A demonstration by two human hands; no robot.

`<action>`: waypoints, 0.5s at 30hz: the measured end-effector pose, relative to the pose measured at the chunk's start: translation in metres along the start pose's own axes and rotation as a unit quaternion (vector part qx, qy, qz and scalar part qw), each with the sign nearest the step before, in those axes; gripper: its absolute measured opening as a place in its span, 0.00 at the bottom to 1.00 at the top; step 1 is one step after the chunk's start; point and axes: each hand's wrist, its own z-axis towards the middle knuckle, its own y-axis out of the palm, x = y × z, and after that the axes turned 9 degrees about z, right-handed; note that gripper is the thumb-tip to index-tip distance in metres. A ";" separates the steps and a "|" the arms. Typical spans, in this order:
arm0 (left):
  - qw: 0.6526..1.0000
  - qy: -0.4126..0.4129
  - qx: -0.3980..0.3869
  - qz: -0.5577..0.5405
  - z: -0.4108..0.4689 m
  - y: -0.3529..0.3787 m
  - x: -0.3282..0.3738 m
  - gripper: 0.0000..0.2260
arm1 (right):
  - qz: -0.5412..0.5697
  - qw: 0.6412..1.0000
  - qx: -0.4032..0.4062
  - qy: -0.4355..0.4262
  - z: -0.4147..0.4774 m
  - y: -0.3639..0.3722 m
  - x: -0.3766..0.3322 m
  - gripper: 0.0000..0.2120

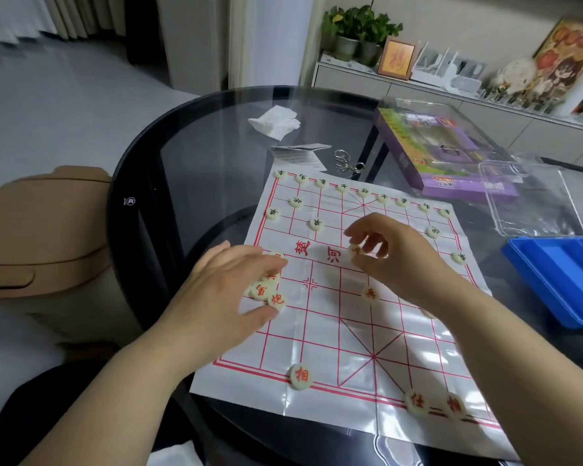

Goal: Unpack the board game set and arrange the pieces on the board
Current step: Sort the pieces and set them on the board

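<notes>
The fingers [367, 242] of the right hand [398, 253] curl round a single round piece [354, 251], pinched against the thumb just above the river line in the middle of the board [334, 334]. The left hand [229, 290] lies over a pile of red pieces [266, 294] at the left edge of the board. Its fingers reach across the top and its thumb closes in from the near side, so it seems to hold the pile together.

The far half looks done: dark-lettered pieces [342, 187] stand in a row along the far edge, with more on the lines in front of them. The near half is sparse. One red soldier [371, 293] sits right of centre, one red piece [300, 376] on the near edge at left, and two more [435, 403] at the near right.

I judge the red side is about a quarter laid out. The next move calls for setting the pinched piece squarely on a line crossing, then drawing the next one from the pile without scattering the rest.

Beyond the board on the round glass bench [182, 156] lie a blue tray [559, 264] and a clear lid [532, 196] at right, with a purple box [451, 146] farther off.
</notes>
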 end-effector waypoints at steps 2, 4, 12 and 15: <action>1.000 0.016 -0.020 0.005 -0.001 0.002 0.004 0.21 | 0.002 1.000 -0.030 0.004 -0.006 -0.001 -0.001 0.13; 0.999 0.024 -0.024 -0.002 0.000 0.004 0.007 0.19 | -0.004 0.998 -0.058 -0.014 -0.010 0.006 -0.005 0.13; 0.999 0.036 0.012 -0.018 0.000 0.005 0.004 0.22 | -0.016 0.994 -0.104 -0.039 -0.007 0.030 -0.017 0.15; 0.999 0.025 0.028 -0.029 -0.002 0.004 0.001 0.22 | -0.010 0.994 -0.108 -0.029 -0.006 0.031 -0.016 0.15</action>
